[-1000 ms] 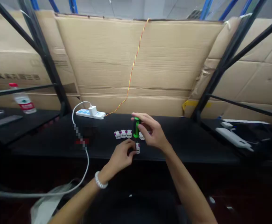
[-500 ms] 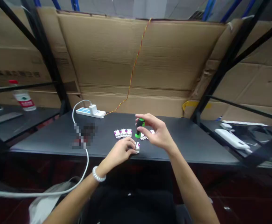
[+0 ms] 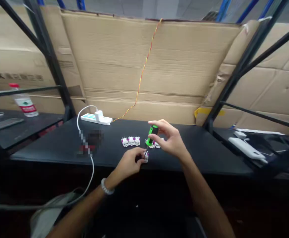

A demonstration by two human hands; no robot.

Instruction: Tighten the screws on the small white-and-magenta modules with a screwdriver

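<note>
Head view puts my left hand [image 3: 128, 163] nearest, low and just left of centre, a white beaded bracelet [image 3: 107, 186] on its wrist; its fingers curl inward and pinch a small white connector block [image 3: 146, 158] near the front edge of the black tabletop [image 3: 196, 152], partly hiding it. My right hand [image 3: 170, 140] sits just beyond and to the right, fingers and thumb pinching the green-and-black handle of a screwdriver [image 3: 152, 135]; the tool tilts down, its thin shaft reaching that block, though from here I cannot tell whether the tip sits in a screw. Three matching white blocks [image 3: 131, 141] stand in a tight row just left of the handle; more white blocks [image 3: 156, 144] lie just beneath my right fingers. A white cable [image 3: 92, 172] curves up from the lower left to a charger [image 3: 98, 115] plugged into a white power strip [image 3: 89, 118] at the table's far edge; a pixelated patch [image 3: 89, 142] covers part of the tabletop beside the cable. At the far right lies a white power bank [image 3: 246, 148]; at the upper left stands a plastic bottle [image 3: 24, 104] with a red cap; a twisted red-and-yellow wire [image 3: 144, 76] runs up the cardboard sheet [image 3: 139, 49] behind everything.
</note>
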